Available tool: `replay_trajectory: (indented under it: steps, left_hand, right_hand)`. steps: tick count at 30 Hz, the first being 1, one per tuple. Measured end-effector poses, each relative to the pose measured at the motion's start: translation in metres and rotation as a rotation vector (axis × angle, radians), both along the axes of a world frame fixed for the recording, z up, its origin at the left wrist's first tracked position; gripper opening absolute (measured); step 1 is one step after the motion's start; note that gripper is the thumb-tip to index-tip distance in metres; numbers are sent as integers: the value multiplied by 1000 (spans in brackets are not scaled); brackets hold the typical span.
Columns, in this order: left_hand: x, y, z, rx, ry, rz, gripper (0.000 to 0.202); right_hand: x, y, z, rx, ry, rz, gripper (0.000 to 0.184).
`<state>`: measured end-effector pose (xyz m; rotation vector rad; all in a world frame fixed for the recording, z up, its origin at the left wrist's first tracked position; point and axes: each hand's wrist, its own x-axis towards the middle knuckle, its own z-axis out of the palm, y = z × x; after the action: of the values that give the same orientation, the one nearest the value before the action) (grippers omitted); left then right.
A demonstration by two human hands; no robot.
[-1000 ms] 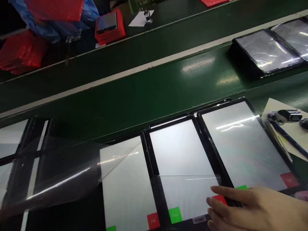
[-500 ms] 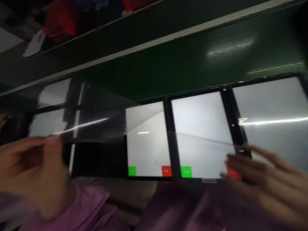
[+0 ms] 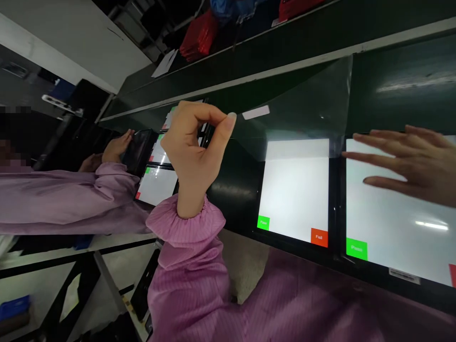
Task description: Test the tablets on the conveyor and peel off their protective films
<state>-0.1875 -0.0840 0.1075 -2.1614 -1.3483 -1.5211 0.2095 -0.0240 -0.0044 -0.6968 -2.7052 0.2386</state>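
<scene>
Head view: left hand [image 3: 195, 149] pinches film [image 3: 317, 107] by its edge; green bench [image 3: 377, 102] beyond

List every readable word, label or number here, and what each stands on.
"Pass": green square, centre tablet.
"Fail": red square, same tablet.
"Pass", slightly blurred: another green square, right tablet.
Too small to read: barcode label, right tablet; coloured squares on tablets further left.
Cut off: right tablet's red square.
No legible text: white tab on film.

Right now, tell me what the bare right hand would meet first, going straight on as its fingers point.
Probably the clear, thin plastic sheet ahead of the right hand; depth is unclear, so they may touch.
</scene>
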Motion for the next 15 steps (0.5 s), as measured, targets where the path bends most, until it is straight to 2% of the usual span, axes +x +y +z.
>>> replay_trajectory:
  steps: [2, 4, 7, 9, 12, 14, 15]
  left_hand:
    - [-1, 0, 0, 4, 25, -22, 17]
    - [-2, -1, 0, 2, 38, -27, 16]
    - [-4, -4, -1, 0, 21, -35, 15]
    - [-5, -8, -1, -25, -15, -41, 14]
    - [-5, -15, 0, -76, -69, -11, 11]
    - [-5, -20, 0, -102, -96, 15, 14]
    - [-5, -22, 0, -110, -124, 21, 16]
  right_hand:
    - [2, 23, 1, -66, -83, -127, 79]
    - [1, 33, 9, -160, -142, -299, 97]
    - [-17, 26, 31, -247, -22, -500, 105]
    - [-36, 13, 47, -453, 93, -609, 101]
    - [-62, -1, 61, -897, 209, -656, 96]
    - [-72, -2, 62, -1062, 248, -594, 91]
    - [-75, -1, 62, -1089, 254, -538, 86]
